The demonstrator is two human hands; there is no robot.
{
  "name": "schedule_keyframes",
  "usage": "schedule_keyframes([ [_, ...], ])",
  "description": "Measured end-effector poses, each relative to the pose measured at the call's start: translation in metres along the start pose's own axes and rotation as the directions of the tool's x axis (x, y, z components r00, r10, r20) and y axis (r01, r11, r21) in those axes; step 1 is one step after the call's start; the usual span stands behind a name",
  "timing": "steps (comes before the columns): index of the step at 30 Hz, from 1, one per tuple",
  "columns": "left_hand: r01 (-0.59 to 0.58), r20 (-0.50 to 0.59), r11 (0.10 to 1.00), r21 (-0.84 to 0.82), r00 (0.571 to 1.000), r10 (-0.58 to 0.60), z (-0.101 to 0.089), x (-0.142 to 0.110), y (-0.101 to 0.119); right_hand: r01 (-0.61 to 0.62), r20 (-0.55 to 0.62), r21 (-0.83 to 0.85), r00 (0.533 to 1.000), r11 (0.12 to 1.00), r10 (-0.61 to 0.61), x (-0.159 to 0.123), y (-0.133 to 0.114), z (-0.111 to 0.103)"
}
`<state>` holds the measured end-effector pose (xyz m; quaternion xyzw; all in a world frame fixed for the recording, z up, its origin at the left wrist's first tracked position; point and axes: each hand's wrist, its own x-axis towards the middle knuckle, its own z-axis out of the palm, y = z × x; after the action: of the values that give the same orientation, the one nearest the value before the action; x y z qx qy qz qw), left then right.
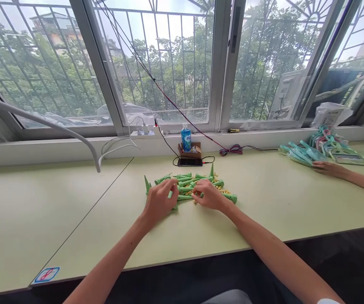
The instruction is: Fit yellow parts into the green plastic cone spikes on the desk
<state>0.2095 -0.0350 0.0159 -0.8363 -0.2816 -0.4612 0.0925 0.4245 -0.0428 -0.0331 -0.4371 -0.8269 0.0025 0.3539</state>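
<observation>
A pile of green cone-shaped plastic pieces (184,183) lies on the pale table, with small yellow parts (225,191) mixed in. At the pile's left side is my left hand (162,196), fingers curled, with green plastic showing between thumb and fingers. My right hand (209,195) is over the right part of the pile, thumb and fingertips pinched together; what is between them is too small to make out. Some green pieces lie in the gap between my hands, partly covered by them. One green cone (212,169) stands upright behind my right hand.
Behind the pile lie a black phone (190,162) with cables and a small cardboard box (197,147) beside a blue bottle (186,138). A grey curved arm (86,141) reaches in from the left. At right, another person's hand (329,168) touches turquoise plastic items (302,153).
</observation>
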Motion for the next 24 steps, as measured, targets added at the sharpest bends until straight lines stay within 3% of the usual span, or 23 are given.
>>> schedule_keyframes([
  [2,0.216,-0.058,0.976,0.006,0.975,-0.215,-0.016,0.007,-0.015,-0.002,0.017,-0.008,1.0,1.0,0.002,0.0,-0.001,0.0],
  [5,0.537,-0.046,0.843,0.014,0.843,-0.536,-0.035,0.006,-0.047,-0.002,0.028,-0.019,1.0,1.0,0.003,0.0,-0.001,0.002],
  [7,0.668,0.081,0.737,0.103,0.733,-0.676,-0.043,0.0,-0.069,-0.003,0.028,-0.021,1.0,1.0,0.003,0.0,-0.001,0.003],
  [9,0.755,0.242,0.63,0.179,0.587,-0.772,-0.047,-0.007,-0.089,-0.002,0.025,-0.023,1.0,1.0,0.002,0.0,-0.001,0.004],
  [11,0.821,0.467,0.562,0.1,0.46,-0.755,-0.048,-0.013,-0.103,-0.003,0.021,-0.028,1.0,1.0,0.004,-0.001,0.0,0.005],
  [12,0.845,0.55,0.533,0.041,0.426,-0.719,-0.047,-0.015,-0.108,-0.005,0.021,-0.03,1.0,1.0,0.006,-0.001,0.0,0.005],
  [18,0.855,0.617,0.515,-0.06,0.438,-0.654,-0.027,-0.017,-0.124,-0.021,0.017,0.021,1.0,1.0,0.021,-0.002,0.004,0.006],
  [22,0.838,0.551,0.545,-0.023,0.466,-0.693,-0.018,-0.015,-0.127,-0.034,-0.003,0.036,0.999,0.999,0.034,-0.002,0.006,0.005],
  [24,0.824,0.473,0.566,-0.006,0.501,-0.725,-0.02,-0.011,-0.122,-0.033,-0.014,0.044,0.999,0.998,0.034,-0.001,0.005,0.005],
])
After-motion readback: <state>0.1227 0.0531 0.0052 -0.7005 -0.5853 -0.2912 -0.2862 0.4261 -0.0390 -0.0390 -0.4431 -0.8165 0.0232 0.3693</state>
